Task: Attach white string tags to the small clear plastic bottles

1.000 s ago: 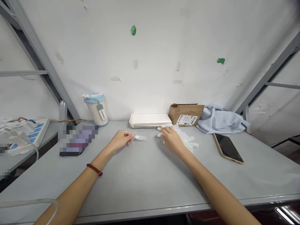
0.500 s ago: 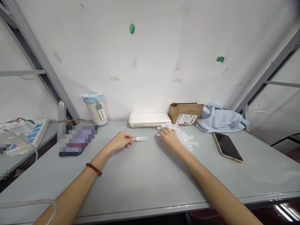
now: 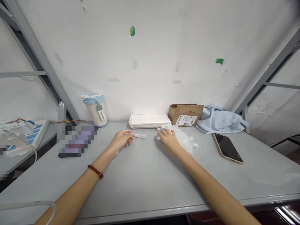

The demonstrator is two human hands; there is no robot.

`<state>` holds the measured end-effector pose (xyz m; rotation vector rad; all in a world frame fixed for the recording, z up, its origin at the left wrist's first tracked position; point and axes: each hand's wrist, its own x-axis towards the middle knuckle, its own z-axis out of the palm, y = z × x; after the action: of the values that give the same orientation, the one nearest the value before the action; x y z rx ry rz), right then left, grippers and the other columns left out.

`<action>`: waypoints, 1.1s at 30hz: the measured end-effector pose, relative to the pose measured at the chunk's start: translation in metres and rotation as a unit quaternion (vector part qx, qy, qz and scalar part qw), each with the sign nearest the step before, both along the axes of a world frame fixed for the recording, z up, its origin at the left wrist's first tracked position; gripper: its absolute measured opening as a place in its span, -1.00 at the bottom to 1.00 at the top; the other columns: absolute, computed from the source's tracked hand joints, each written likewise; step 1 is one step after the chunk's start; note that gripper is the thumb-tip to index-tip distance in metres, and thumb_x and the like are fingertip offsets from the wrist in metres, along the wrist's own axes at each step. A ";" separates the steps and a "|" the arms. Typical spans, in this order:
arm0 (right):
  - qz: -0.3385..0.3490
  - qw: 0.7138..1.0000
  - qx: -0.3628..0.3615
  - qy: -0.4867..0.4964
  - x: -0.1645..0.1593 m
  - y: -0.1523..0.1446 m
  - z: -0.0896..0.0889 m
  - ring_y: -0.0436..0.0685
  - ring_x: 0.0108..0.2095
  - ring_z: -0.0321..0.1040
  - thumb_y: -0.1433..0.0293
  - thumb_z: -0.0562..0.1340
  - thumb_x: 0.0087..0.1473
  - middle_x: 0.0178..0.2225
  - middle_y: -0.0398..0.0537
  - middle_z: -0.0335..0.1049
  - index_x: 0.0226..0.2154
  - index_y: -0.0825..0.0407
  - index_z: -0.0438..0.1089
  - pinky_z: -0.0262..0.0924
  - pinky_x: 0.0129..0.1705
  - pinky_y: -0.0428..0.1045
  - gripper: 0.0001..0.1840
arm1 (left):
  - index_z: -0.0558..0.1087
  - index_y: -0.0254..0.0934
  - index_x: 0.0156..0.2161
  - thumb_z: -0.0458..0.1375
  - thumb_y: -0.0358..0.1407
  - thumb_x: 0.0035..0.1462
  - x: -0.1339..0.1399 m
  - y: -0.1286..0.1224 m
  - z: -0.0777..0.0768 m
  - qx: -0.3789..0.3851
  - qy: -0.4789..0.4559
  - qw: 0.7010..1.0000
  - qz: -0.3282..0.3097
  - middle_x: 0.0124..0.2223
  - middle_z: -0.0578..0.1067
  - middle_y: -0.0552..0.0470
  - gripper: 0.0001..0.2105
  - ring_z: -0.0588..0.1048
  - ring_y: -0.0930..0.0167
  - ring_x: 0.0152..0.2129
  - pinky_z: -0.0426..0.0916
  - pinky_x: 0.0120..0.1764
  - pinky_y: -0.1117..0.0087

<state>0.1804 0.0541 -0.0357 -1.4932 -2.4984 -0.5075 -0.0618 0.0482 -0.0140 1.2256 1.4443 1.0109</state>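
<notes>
My left hand [image 3: 121, 141] is closed in a pinch around the narrow end of a small translucent plastic bottle [image 3: 140, 136]. The bottle's body points right, just above the table. My right hand [image 3: 168, 140] lies over the left edge of a pile of similar plastic bottles [image 3: 187, 140]. Its fingers are bent down around a bottle, mostly hidden beneath them, with a whitish tip and a thin strand showing at the fingertips. Other bottles fan out behind and to the right of that hand.
Behind the hands lie a stack of white flat packs [image 3: 150, 120] and an opened cardboard box [image 3: 186, 115]. A blue cloth [image 3: 220, 120] and a phone [image 3: 227, 148] lie right. A tumbler [image 3: 95, 111] and a blurred purple item [image 3: 78, 142] are left. A cable [image 3: 28, 204] crosses my left forearm.
My left hand has lifted slightly with the bottle, its fingers now further along the narrow end. My right hand stays at the pile, its fingers shifted only a little.
</notes>
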 end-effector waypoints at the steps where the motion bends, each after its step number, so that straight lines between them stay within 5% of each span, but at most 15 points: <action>1: 0.004 1.000 0.000 -0.006 0.000 0.000 0.000 0.24 -0.13 0.15 0.70 0.02 -0.03 -0.18 0.13 0.35 -0.14 0.09 0.32 -0.08 -0.12 0.13 -0.58 | 0.34 -0.37 -0.12 0.19 -0.19 -0.13 0.001 -0.001 0.001 -0.009 0.000 1.000 0.000 -0.41 0.47 -0.02 -0.56 0.37 0.49 -0.61 0.18 -0.59 0.49; 9: 0.016 0.999 -0.042 -0.004 -0.001 -0.002 0.006 0.24 -0.08 0.16 0.74 -0.01 -0.07 -0.15 0.11 0.36 -0.14 0.09 0.32 -0.09 -0.05 0.20 -0.52 | 0.28 -0.35 0.00 0.11 -0.26 -0.09 0.004 -0.002 -0.001 0.043 0.142 0.988 -0.044 -0.47 0.44 0.07 -0.52 0.37 0.45 -0.62 0.21 -0.51 0.44; 16: 0.022 0.999 -0.030 -0.017 -0.004 -0.004 0.005 0.22 -0.14 0.18 0.75 -0.03 -0.08 -0.19 0.12 0.35 -0.16 0.10 0.33 -0.07 -0.06 0.18 -0.52 | 0.35 -0.20 -0.02 0.00 -0.26 0.07 0.008 -0.008 -0.012 0.222 0.374 0.889 -0.145 -0.47 0.43 0.06 -0.66 0.40 0.33 -0.52 0.18 -0.43 0.39; 23: 0.059 0.996 0.020 0.065 -0.006 -0.003 0.002 0.19 -0.16 0.20 0.73 -0.04 -0.02 -0.14 0.16 0.29 -0.06 0.14 0.23 0.03 -0.16 0.07 -0.52 | 0.37 -0.27 -0.19 -0.02 -0.34 0.11 0.023 -0.015 -0.017 0.320 0.438 0.819 -0.187 -0.19 0.43 -0.10 -0.81 0.39 0.22 -0.20 0.28 -0.25 0.26; 25: 0.076 0.992 0.018 0.104 -0.007 -0.004 0.002 0.19 -0.17 0.21 0.70 -0.05 0.04 -0.15 0.15 0.29 -0.05 0.13 0.21 0.05 -0.21 0.04 -0.56 | 0.38 -0.28 -0.19 -0.05 -0.38 0.11 0.024 -0.014 -0.018 0.332 0.414 0.827 -0.184 -0.17 0.43 -0.10 -0.79 0.39 0.25 -0.21 0.30 -0.23 0.26; 29: 0.119 0.979 0.018 0.166 -0.012 -0.012 0.005 0.18 -0.16 0.23 0.63 -0.03 0.12 -0.15 0.12 0.30 -0.05 0.11 0.19 0.10 -0.25 0.02 -0.65 | 0.37 -0.30 -0.14 -0.05 -0.41 0.09 0.025 -0.015 -0.009 0.311 0.298 0.895 -0.117 -0.17 0.48 -0.06 -0.75 0.44 0.37 -0.34 0.32 -0.31 0.37; 33: 0.151 0.968 0.028 0.196 -0.017 -0.019 0.008 0.18 -0.16 0.24 0.60 -0.01 0.14 -0.15 0.11 0.30 -0.06 0.10 0.17 0.14 -0.24 0.03 -0.69 | 0.41 -0.28 -0.16 -0.01 -0.22 0.13 0.028 -0.021 0.005 0.251 0.221 0.935 -0.122 -0.21 0.51 -0.01 -0.75 0.43 0.37 -0.30 0.30 -0.36 0.44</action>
<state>0.1632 0.0348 -0.0278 -1.0395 -2.3105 -0.2028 -0.0340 0.0268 -0.0093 2.0583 1.3487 1.0030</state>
